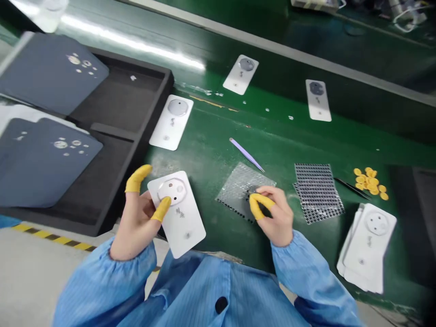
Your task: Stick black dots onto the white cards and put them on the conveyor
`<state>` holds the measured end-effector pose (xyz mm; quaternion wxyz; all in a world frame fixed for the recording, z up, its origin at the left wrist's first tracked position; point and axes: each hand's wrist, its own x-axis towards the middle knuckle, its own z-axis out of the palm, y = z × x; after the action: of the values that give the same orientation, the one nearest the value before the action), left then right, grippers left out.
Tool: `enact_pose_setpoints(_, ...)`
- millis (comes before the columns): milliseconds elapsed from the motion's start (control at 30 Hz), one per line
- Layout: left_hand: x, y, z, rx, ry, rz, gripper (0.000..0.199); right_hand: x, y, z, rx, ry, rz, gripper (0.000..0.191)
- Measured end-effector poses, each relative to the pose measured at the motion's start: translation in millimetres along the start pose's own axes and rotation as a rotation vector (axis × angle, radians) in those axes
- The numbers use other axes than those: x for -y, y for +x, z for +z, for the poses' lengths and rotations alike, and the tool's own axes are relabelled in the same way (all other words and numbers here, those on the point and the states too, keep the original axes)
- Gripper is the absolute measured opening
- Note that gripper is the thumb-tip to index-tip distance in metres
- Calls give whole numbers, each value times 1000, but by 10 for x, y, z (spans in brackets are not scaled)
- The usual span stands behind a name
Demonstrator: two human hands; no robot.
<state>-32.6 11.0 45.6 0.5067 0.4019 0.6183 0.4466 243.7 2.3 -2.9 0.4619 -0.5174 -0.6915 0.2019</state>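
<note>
My left hand (pixel 143 218), with yellow finger cots on thumb and index finger, grips a white panel (pixel 187 222) by its upper left side. The panel has a round end with small holes and dark markings below it; my thumb lies across the round part. My right hand (pixel 274 213) is closed in a pinch over a clear sheet (pixel 238 181) with black dots along its lower edge. Whatever sits between those yellow-capped fingertips is too small to make out. Purple tweezers (pixel 247 154) lie just behind the sheet.
Right of my right hand lie sheets of black dots (pixel 318 193), black tweezers (pixel 352 188), yellow finger cots (pixel 371 181) and stacked white panels (pixel 368 250). Finished-looking white panels (pixel 172 122) lie farther back. A black tray (pixel 136 150) with grey plates (pixel 57 159) stands left.
</note>
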Motion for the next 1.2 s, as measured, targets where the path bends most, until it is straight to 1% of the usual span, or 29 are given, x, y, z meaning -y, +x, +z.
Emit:
enact_pose_setpoints(33, -61, -52, 6, -6, -44, -21, 80, 39, 28, -37, -13, -26, -9, 24)
enact_pose_setpoints(67, -119, -101, 50, 8, -72, -45, 79, 105, 62, -70, -28, -48, -17, 24)
enact_pose_setpoints(100, -171, -143, 124, 30, -79, -59, 72, 200, 99, -100, -42, -70, -24, 25)
enact_pose_setpoints(133, -213, -181, 216, 50, -69, -58, 60, 316, 136, -124, -51, -88, -37, 27)
enact_pose_setpoints(200, -267, -245, 413, 109, -32, -22, 37, 575, 202, -150, -32, -135, -81, 30)
enact_pose_setpoints(233, -280, -272, 499, 147, -25, 16, 30, 690, 230, -151, -1, -153, -117, 30)
enact_pose_setpoints(300, -282, -318, 621, 208, -47, 102, 23, 847, 273, -140, 97, -160, -203, 29)
enact_pose_setpoints(367, -265, -350, 673, 235, -83, 169, 26, 892, 290, -129, 189, -178, -309, 31)
enact_pose_setpoints(467, -233, -379, 667, 244, -116, 217, 38, 828, 267, -128, 261, -255, -456, 27)
enact_pose_setpoints(500, -225, -386, 658, 251, -118, 229, 41, 799, 251, -130, 274, -274, -483, 25)
enact_pose_setpoints(567, -217, -393, 645, 262, -103, 250, 46, 758, 220, -131, 291, -295, -493, 28)
enact_pose_setpoints(733, -232, -378, 664, 294, -34, 307, 49, 765, 197, -131, 303, -345, -472, 36)
enact_pose_setpoints(800, -235, -370, 676, 292, -11, 323, 47, 769, 190, -122, 336, -351, -456, 37)
enact_pose_setpoints(867, -220, -361, 686, 262, 21, 338, 42, 749, 173, -106, 363, -345, -442, 37)
enact_pose_setpoints(933, -191, -349, 700, 239, 41, 337, 38, 701, 153, -91, 374, -304, -434, 38)
enact_pose_setpoints(1000, -161, -334, 725, 264, -5, 280, 38, 638, 138, -84, 379, -197, -395, 40)
enact_pose_setpoints(1033, -151, -327, 741, 287, -56, 232, 36, 611, 132, -82, 363, -127, -353, 40)
enact_pose_setpoints(1067, -146, -321, 759, 305, -118, 177, 34, 591, 128, -80, 311, -55, -294, 40)
enact_pose_setpoints(1100, -147, -317, 776, 312, -182, 122, 31, 581, 126, -75, 223, 16, -213, 40)
enact_pose_setpoints(1167, -165, -310, 806, 284, -295, 49, 27, 592, 123, -48, 36, 182, 13, 44)
enact_pose_setpoints(1200, -178, -306, 816, 266, -334, 34, 26, 609, 124, -26, -12, 286, 137, 48)
